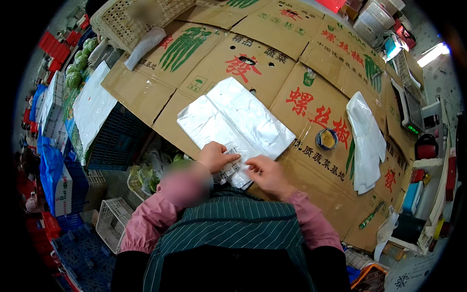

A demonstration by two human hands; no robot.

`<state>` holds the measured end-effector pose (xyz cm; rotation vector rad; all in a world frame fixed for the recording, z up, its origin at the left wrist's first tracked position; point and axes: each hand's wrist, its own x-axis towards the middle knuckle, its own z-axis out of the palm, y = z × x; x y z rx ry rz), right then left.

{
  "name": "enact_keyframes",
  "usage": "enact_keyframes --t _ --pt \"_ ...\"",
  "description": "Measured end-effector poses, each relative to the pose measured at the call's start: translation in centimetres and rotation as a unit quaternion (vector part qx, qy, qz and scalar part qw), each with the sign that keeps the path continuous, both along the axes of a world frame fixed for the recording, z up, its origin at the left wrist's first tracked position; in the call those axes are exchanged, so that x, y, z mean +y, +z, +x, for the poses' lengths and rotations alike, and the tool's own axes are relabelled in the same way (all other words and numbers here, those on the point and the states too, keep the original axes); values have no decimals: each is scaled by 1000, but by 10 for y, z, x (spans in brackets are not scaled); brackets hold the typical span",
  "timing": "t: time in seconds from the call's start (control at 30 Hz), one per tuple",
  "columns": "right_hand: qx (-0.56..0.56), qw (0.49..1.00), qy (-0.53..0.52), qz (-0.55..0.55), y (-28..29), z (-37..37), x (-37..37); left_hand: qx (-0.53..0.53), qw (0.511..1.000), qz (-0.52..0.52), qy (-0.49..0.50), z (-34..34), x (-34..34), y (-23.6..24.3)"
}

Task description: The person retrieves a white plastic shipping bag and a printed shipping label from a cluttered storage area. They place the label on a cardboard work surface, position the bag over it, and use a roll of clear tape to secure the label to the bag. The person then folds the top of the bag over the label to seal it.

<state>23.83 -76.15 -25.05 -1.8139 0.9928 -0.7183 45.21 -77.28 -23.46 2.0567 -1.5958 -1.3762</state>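
A stack of flat white plastic bags (233, 112) lies on the cardboard-covered table in front of me, its near end reaching my apron. At that end is a small printed label (229, 169) with dark marks. My left hand (215, 156) is closed on the label's left side, its thumb on top and fingers curled. My right hand (267, 175) is closed in a pinch just right of the label, over the bags' near edge. What its fingertips hold is too small to make out.
Flattened cardboard (204, 63) covers the table. To the right lie a tape roll (327, 139), more clear bags (364, 141), a green-handled tool (371, 216) and a scale (406, 109). A woven basket (112, 22) stands far left; crates (113, 221) and greens (148, 177) sit below the left edge.
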Motion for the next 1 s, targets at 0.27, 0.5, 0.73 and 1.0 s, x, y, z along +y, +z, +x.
enact_keyframes --t 0.27,0.5,0.73,1.0 --pt "82 987 30 -134 -24 11 6 219 971 87 27 59 33 -4" --pt "-134 958 -236 93 -20 -43 -31 303 947 84 61 57 44 3" --pt "-12 996 -83 -43 8 -16 -14 149 989 -19 14 0 2 -9" --pt "98 983 35 -148 -21 12 10 141 990 -3 -5 38 36 -19"
